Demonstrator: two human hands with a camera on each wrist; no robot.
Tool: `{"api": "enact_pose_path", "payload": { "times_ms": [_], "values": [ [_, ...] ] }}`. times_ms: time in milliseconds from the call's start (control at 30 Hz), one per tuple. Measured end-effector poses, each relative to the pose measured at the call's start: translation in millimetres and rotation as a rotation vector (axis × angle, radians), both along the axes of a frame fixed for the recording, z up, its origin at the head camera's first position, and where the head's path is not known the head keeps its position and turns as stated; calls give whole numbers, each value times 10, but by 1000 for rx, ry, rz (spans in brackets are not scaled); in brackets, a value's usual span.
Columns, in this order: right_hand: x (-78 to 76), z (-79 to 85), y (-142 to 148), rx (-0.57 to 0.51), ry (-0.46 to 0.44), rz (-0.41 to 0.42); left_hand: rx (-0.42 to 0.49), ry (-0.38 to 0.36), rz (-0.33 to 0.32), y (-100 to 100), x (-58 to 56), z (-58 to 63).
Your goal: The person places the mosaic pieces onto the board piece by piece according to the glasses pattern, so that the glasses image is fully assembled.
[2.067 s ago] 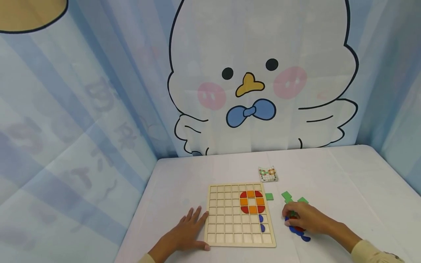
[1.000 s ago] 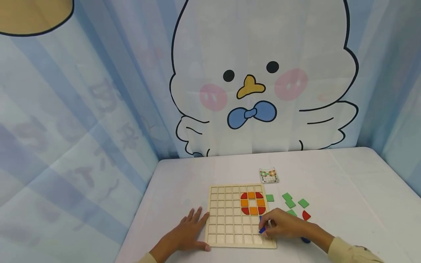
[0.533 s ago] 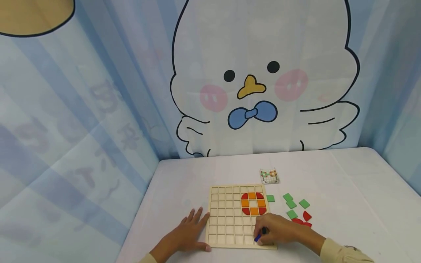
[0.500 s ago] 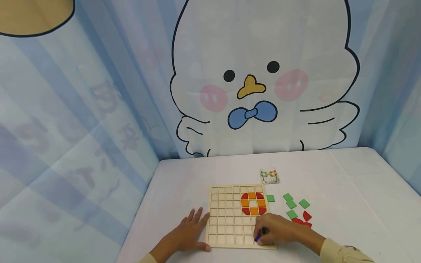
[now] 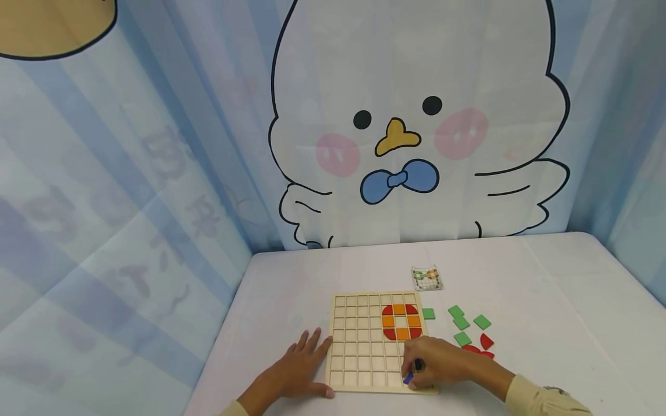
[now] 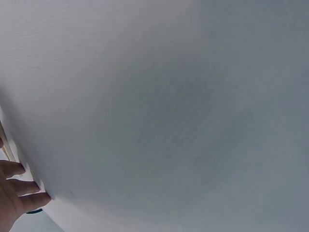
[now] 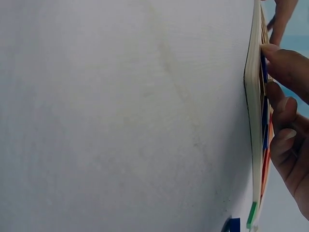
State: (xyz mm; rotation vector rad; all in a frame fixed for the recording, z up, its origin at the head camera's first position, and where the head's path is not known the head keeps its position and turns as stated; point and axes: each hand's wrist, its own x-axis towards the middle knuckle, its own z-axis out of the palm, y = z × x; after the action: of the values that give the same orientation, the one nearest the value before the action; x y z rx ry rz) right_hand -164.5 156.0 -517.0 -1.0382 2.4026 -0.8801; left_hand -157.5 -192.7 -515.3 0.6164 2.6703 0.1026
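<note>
My right hand (image 5: 437,359) is over the lower right of a wooden grid board (image 5: 356,334), pinching a blue half-circle tile (image 5: 408,378) near the bottom row. A dark tile (image 5: 418,364) shows in the shadow under its fingers. In the right wrist view, thumb and finger meet a blue tile (image 7: 263,60) along the board's side. My left hand (image 5: 296,368) rests with spread fingers at the board's left edge, thumb by its lower left corner. Red corner tiles (image 5: 387,334) and orange squares (image 5: 403,334) form a ring on the board's upper right.
Right of the board lie several green squares (image 5: 461,323) and a few red tiles (image 5: 486,341); one green square (image 5: 429,314) sits against its edge. A small pattern card (image 5: 426,278) lies behind the board on the white table (image 5: 546,323). A printed curtain (image 5: 494,196) stands behind the table.
My right hand has moved left from the loose tiles onto the board with the blue half-circle, then down toward the bottom row; for the last half second it barely moves. The left hand stays put.
</note>
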Motion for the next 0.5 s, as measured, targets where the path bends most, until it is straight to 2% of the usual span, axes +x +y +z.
{"api": "enact_pose_path", "payload": {
  "times_ms": [300, 500],
  "values": [
    [-13, 10, 34, -20, -31, -13, -15, -11, 10, 8, -14, -16],
    [-20, 10, 39, -23, -20, -1, -14, -5, 5, 1, -28, -42]
  ]
}}
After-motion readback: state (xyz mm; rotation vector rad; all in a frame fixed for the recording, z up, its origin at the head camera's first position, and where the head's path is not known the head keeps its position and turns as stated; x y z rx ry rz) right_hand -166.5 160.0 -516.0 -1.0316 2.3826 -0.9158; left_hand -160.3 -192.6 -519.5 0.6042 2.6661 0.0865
